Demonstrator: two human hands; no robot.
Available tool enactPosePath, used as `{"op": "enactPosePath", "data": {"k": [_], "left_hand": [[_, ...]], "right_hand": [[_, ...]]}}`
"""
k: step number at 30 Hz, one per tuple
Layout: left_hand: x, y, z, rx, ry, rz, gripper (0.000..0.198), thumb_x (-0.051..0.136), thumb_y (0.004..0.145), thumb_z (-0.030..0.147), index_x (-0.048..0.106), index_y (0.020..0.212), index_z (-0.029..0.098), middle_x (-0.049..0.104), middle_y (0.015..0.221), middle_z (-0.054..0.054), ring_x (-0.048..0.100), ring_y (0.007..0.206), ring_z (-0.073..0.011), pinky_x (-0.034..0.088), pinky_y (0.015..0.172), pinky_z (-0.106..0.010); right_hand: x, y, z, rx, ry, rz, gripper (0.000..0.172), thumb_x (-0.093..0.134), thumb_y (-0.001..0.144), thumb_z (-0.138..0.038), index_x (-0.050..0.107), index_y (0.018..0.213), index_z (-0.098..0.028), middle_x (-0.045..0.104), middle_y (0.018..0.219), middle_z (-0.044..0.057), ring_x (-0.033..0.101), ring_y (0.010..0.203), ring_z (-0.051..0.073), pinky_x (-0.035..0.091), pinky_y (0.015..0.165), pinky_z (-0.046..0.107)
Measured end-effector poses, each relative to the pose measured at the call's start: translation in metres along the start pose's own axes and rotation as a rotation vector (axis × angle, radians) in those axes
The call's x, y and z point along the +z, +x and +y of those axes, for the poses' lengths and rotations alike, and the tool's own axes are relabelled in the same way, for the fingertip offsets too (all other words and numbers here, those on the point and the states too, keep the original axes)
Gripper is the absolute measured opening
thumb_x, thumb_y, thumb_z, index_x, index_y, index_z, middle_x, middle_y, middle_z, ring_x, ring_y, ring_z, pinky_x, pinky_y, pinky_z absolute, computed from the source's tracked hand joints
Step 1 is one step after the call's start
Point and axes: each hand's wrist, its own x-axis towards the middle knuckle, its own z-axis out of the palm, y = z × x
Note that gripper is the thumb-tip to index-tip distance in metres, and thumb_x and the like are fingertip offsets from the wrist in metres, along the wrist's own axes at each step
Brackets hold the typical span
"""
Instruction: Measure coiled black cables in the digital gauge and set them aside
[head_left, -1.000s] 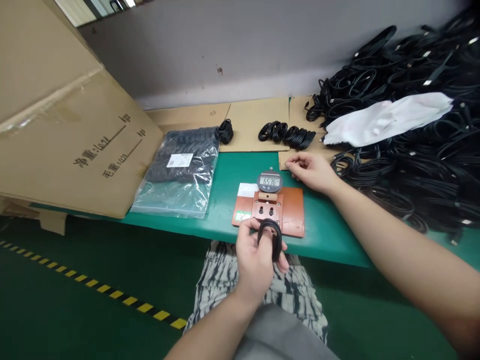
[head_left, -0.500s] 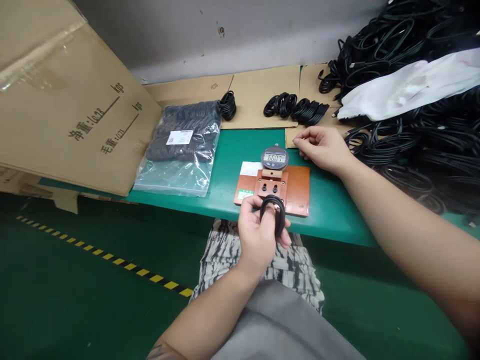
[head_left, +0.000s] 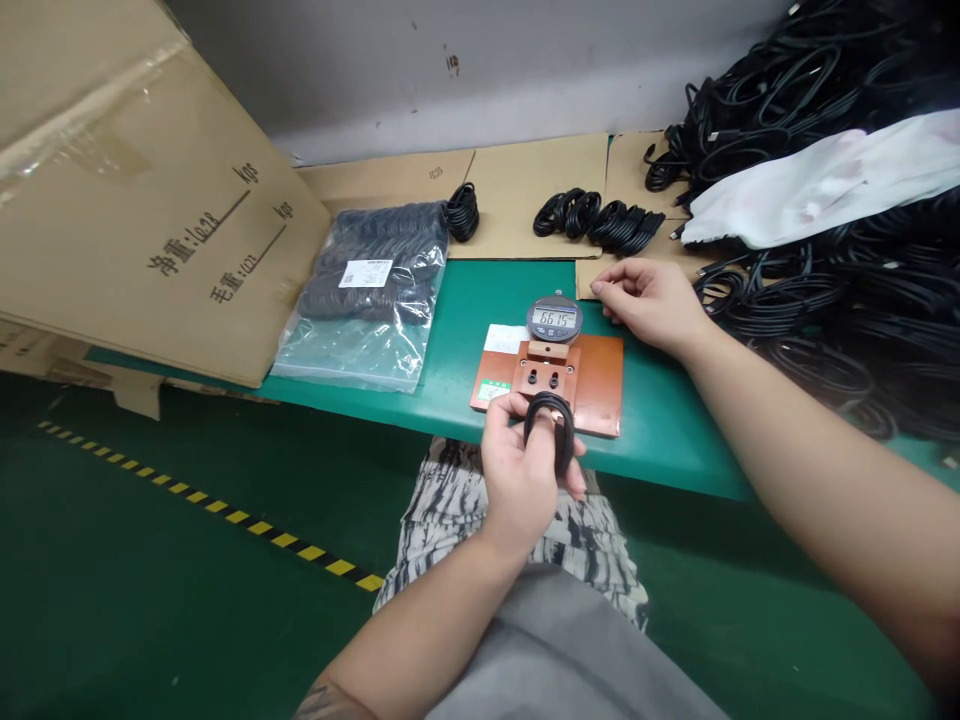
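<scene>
**Held upright, close to my body**

My left hand (head_left: 517, 470) grips a small coil of black cable (head_left: 553, 432), its fingers closed narrowly around the lower part of the loop. The coil's long axis stands nearly upright, and in view its top overlaps the near edge of a copper-orange plate (head_left: 604, 385) that carries a round digital gauge (head_left: 555, 319). So the coil sits just in front of the gauge, and my left hand is by far the nearer to it.

My right hand (head_left: 651, 303) lies to the gauge's right, well apart from the coil. Its fingers are loosely curled, holding nothing, just beside the gauge above the green desk (head_left: 652, 445).

Beyond the gauge lie small black coils on cardboard sheets (head_left: 592, 222). To its left is a clear bag of coils (head_left: 367, 300); to its right, a heap of black cables (head_left: 817, 310).
</scene>
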Motion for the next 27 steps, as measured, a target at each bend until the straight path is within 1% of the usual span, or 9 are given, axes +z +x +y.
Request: {"op": "enactPosePath", "data": {"k": [4,9,14,22,27], "left_hand": [[-0.0001,0.0003,0.0009,-0.006,0.014,0.001,0.018,0.047,0.095,0.030,0.033,0.087,0.025,0.063,0.057,0.008,0.050,0.029,-0.0081,0.040,0.032,-0.015],[-0.0027,0.0004,0.0007,-0.021,0.039,-0.005,0.019,0.048,0.095,0.033,0.032,0.088,0.025,0.063,0.058,0.008,0.050,0.031,-0.0085,0.040,0.032,-0.016],[-0.0032,0.0010,0.0008,-0.032,0.050,0.001,0.018,0.047,0.095,0.031,0.032,0.088,0.025,0.063,0.057,0.008,0.049,0.030,-0.0080,0.040,0.033,-0.017],[-0.0016,0.0007,0.0016,-0.031,0.055,0.014,0.017,0.046,0.095,0.030,0.031,0.087,0.025,0.063,0.057,0.008,0.048,0.029,-0.0080,0.039,0.032,-0.016],[-0.0025,0.0002,0.0020,-0.036,0.060,0.013,0.017,0.045,0.095,0.031,0.031,0.087,0.025,0.064,0.058,0.007,0.048,0.029,-0.0081,0.039,0.032,-0.017]], "right_hand": [[0.0002,0.0000,-0.0002,0.001,-0.004,-0.006,0.010,0.062,0.084,-0.023,0.064,0.081,-0.013,0.058,0.054,0.001,0.053,0.048,0.012,0.040,0.048,0.022],[0.0007,-0.0001,-0.0001,0.007,0.007,-0.005,0.009,0.062,0.083,-0.023,0.064,0.081,-0.014,0.058,0.054,0.000,0.053,0.048,0.012,0.040,0.048,0.022],[0.0010,0.0007,0.0013,0.015,0.041,-0.019,0.009,0.061,0.082,-0.023,0.064,0.081,-0.014,0.058,0.056,0.000,0.052,0.049,0.012,0.040,0.048,0.022],[0.0010,0.0009,0.0001,0.013,0.036,-0.025,0.012,0.061,0.082,-0.026,0.063,0.081,-0.014,0.057,0.055,0.001,0.053,0.050,0.012,0.040,0.050,0.023],[0.0018,0.0025,0.0040,0.011,0.040,-0.045,0.017,0.061,0.082,-0.031,0.063,0.083,-0.014,0.058,0.057,0.001,0.053,0.051,0.013,0.041,0.051,0.024]]}}
